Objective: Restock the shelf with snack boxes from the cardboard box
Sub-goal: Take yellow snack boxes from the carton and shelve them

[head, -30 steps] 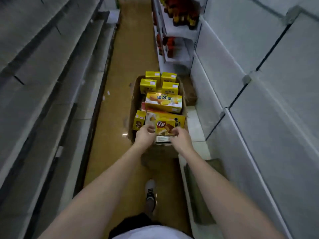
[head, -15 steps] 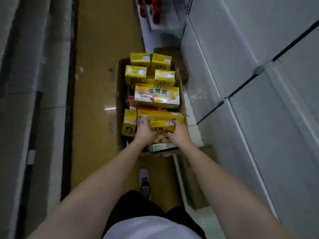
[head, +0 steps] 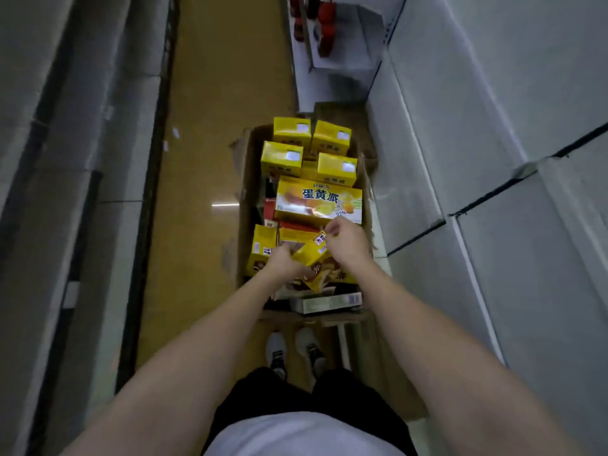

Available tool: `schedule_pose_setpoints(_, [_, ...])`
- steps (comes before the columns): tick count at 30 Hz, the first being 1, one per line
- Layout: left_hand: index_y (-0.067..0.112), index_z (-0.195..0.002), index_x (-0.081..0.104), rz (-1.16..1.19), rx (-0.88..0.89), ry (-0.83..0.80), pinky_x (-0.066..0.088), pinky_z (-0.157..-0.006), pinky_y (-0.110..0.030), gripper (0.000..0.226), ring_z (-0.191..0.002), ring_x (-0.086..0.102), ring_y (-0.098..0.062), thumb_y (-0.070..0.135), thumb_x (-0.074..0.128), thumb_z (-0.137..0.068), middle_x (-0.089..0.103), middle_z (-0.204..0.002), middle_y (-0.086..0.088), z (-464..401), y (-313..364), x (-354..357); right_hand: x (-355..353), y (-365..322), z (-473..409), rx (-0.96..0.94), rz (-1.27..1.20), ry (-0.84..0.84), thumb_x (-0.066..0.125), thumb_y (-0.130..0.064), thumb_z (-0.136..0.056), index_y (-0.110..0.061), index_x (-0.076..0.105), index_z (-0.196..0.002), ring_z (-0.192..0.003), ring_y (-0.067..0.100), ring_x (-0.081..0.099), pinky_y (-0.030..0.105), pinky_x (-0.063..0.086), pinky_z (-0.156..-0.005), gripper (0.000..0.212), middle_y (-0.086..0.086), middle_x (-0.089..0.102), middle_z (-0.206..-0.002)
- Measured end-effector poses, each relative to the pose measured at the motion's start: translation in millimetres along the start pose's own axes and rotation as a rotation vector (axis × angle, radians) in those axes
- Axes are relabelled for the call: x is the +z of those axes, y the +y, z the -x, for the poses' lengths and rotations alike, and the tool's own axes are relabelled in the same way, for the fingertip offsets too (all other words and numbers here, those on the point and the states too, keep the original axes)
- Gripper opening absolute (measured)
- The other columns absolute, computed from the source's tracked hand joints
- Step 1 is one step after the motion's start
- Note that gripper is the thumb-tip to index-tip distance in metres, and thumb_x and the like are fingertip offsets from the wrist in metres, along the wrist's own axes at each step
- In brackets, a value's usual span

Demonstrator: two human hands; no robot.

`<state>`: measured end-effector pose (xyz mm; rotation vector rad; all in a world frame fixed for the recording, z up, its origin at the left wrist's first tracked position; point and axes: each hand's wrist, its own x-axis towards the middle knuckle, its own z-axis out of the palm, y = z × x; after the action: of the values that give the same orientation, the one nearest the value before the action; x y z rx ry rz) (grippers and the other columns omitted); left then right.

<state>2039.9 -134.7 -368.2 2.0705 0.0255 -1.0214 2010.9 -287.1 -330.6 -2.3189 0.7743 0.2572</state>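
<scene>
Since half a second earlier, both hands had tipped a yellow snack box [head: 315,258] up on end at the near edge of the cardboard box [head: 245,225] on the floor. Left hand [head: 282,261] gripped its lower side; right hand [head: 348,240] curled round its top, probably to lift it clear toward the shelf [head: 493,192]. Beyond lay a larger box [head: 318,200] reading "蛋黄派" and "22%", then four small yellow boxes [head: 282,156] at the far edge.
</scene>
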Motion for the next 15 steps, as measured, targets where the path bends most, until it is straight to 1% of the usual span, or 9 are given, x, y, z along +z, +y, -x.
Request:
schedule_pose_setpoints(2, [0.013, -0.13, 0.053, 0.059, -0.017, 0.05, 0.056, -0.077, -0.036, 0.074, -0.102, 0.063, -0.023, 0.019, 0.089, -0.065, 0.062, -0.117, -0.006, 8, -2, -17, 7, -11, -8, -0.078, -0.028, -0.01, 0.054, -0.012, -0.092, -0.013, 0.065, -0.099, -0.094, 0.027, 0.063, 0.038, 0.051, -0.078, 0.013, 0.005, 0.069, -0.098])
schedule_pose_setpoints(5, [0.014, -0.116, 0.056, 0.222, -0.073, 0.197, 0.055, -0.064, -0.032, 0.065, -0.089, 0.064, -0.022, 0.023, 0.088, -0.059, 0.063, -0.105, -0.007, 23, -14, -50, 22, -39, -13, -0.175, -0.052, -0.065, 0.047, -0.007, -0.096, -0.011, 0.062, -0.098, -0.089, 0.026, 0.059, 0.031, 0.038, -0.068, 0.016, 0.005, 0.066, -0.094])
schedule_pose_setpoints(7, [0.014, -0.108, 0.054, 0.318, -0.125, 0.326, 0.047, -0.056, -0.026, 0.057, -0.079, 0.059, -0.014, 0.019, 0.085, -0.06, 0.06, -0.096, -0.005, 34, -28, -70, 38, -60, -12, -0.226, -0.052, -0.162, 0.044, -0.004, -0.095, -0.011, 0.063, -0.101, -0.092, 0.025, 0.059, 0.03, 0.039, -0.073, 0.022, 0.008, 0.067, -0.099])
schedule_pose_setpoints(8, [0.015, -0.105, 0.053, 0.375, -0.156, 0.372, 0.048, -0.059, -0.026, 0.058, -0.078, 0.057, -0.013, 0.021, 0.085, -0.056, 0.06, -0.095, -0.005, 42, -34, -77, 47, -69, -10, -0.266, -0.021, -0.212, 0.044, -0.004, -0.094, -0.012, 0.063, -0.104, -0.098, 0.027, 0.061, 0.031, 0.043, -0.078, 0.023, 0.01, 0.068, -0.104])
schedule_pose_setpoints(10, [0.017, -0.105, 0.053, 0.47, -0.197, 0.494, 0.055, -0.071, -0.034, 0.065, -0.088, 0.061, -0.02, 0.029, 0.08, -0.046, 0.062, -0.107, -0.01, 52, -48, -89, 63, -85, -7, -0.347, 0.131, -0.322, 0.049, -0.008, -0.094, -0.012, 0.063, -0.115, -0.111, 0.033, 0.06, 0.033, 0.045, -0.088, 0.026, 0.015, 0.066, -0.116])
schedule_pose_setpoints(11, [0.017, -0.107, 0.053, 0.487, -0.207, 0.557, 0.055, -0.072, -0.034, 0.065, -0.091, 0.061, -0.022, 0.03, 0.079, -0.049, 0.061, -0.11, -0.01, 58, -52, -94, 71, -92, -5, -0.399, 0.225, -0.37, 0.051, -0.01, -0.093, -0.011, 0.062, -0.119, -0.115, 0.034, 0.058, 0.035, 0.045, -0.092, 0.028, 0.017, 0.065, -0.12])
schedule_pose_setpoints(12, [0.016, -0.109, 0.051, 0.493, -0.216, 0.61, 0.052, -0.066, -0.029, 0.062, -0.088, 0.059, -0.022, 0.029, 0.08, -0.056, 0.061, -0.108, -0.01, 66, -56, -98, 76, -97, -2, -0.462, 0.305, -0.417, 0.053, -0.012, -0.092, -0.01, 0.063, -0.118, -0.115, 0.035, 0.057, 0.036, 0.046, -0.093, 0.028, 0.018, 0.064, -0.12])
schedule_pose_setpoints(14, [0.013, -0.11, 0.046, 0.483, -0.238, 0.706, 0.042, -0.054, -0.02, 0.051, -0.078, 0.055, -0.017, 0.023, 0.08, -0.073, 0.058, -0.095, -0.006, 76, -65, -102, 89, -104, 4, -0.585, 0.468, -0.495, 0.054, -0.016, -0.088, -0.012, 0.065, -0.111, -0.111, 0.035, 0.06, 0.036, 0.049, -0.091, 0.025, 0.016, 0.066, -0.116])
schedule_pose_setpoints(15, [0.009, -0.112, 0.045, 0.477, -0.255, 0.748, 0.041, -0.053, -0.015, 0.048, -0.08, 0.055, -0.019, 0.021, 0.078, -0.08, 0.057, -0.092, -0.004, 79, -69, -102, 95, -106, 6, -0.638, 0.561, -0.527, 0.055, -0.02, -0.086, -0.014, 0.064, -0.11, -0.11, 0.034, 0.061, 0.037, 0.051, -0.09, 0.026, 0.015, 0.066, -0.116])
